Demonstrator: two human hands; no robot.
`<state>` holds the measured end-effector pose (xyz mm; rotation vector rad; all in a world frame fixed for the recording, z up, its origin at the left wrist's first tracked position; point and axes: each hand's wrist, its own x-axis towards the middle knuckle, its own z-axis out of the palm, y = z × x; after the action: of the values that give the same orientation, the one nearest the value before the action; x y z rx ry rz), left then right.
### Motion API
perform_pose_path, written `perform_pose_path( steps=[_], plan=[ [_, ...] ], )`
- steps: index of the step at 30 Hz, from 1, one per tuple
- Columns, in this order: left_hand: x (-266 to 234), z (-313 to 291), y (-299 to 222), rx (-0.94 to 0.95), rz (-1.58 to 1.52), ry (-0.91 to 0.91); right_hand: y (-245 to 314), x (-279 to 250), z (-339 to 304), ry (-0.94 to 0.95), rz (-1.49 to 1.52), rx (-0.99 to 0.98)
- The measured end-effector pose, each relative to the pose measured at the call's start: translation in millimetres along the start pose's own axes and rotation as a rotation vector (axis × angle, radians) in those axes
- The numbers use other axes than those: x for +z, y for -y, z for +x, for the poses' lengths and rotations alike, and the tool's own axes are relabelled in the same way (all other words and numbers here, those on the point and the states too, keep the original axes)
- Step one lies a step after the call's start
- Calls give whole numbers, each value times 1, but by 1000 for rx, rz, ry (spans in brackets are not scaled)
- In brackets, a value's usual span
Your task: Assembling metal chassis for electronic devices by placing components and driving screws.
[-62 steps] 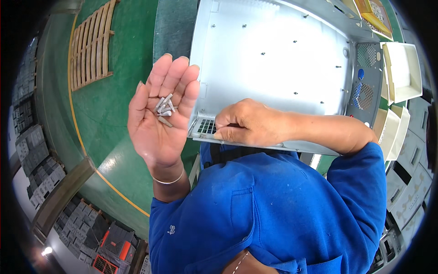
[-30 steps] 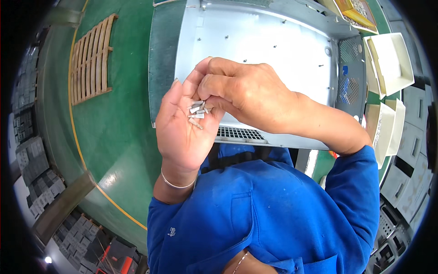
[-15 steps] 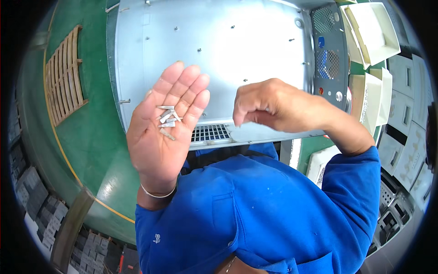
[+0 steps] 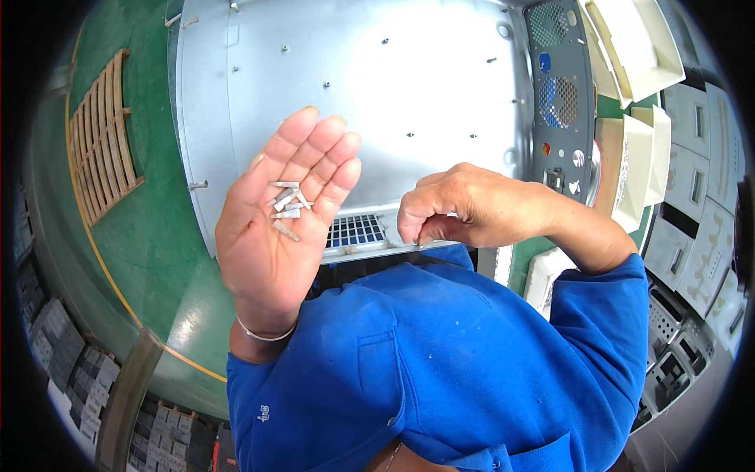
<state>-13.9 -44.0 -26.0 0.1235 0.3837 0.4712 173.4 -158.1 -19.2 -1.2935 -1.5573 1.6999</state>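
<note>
Palm up, my left hand (image 4: pixel 275 220) holds several small tapered plugs (image 4: pixel 286 206), pale grey to whitish, lying loose in its hollow. Its fingers are stretched out and do not wrap round them. Thumb and fingertips of my right hand (image 4: pixel 464 208) are pinched together at the near edge of a large metal case (image 4: pixel 236 110). What they hold, if anything, is too small to make out. Left of that pinch, a dark square grille (image 4: pixel 355 230) is set along the case's near side. Several short studs (image 4: pixel 327 84) stand up from the case floor.
The case's right wall (image 4: pixel 562 138) has perforated round vents. Cream plastic bins (image 4: pixel 633 169) stand beyond it, with pale metal cabinets or panels (image 4: pixel 688 185) farther right. A wooden pallet (image 4: pixel 102 145) lies on the green floor at left.
My right hand has come down to the case's near edge, its fingertips pinched there. The case appears slightly farther left in the picture. My left hand stays nearly where it was.
</note>
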Motion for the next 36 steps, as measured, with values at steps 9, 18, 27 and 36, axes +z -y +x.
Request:
perform_pose_path(
  steps=[9,18,27,36],
  plan=[
    [-1,0,1,-18,-25,27,-9,0,1,21,-74,88],
    [-1,-1,6,-47,6,30,-13,9,4,12,-90,19],
    [3,-2,12,-67,54,-2,-5,4,4,89,-235,139],
    [2,-1,14,-72,74,11,-13,12,3,41,-228,97]
  ],
)
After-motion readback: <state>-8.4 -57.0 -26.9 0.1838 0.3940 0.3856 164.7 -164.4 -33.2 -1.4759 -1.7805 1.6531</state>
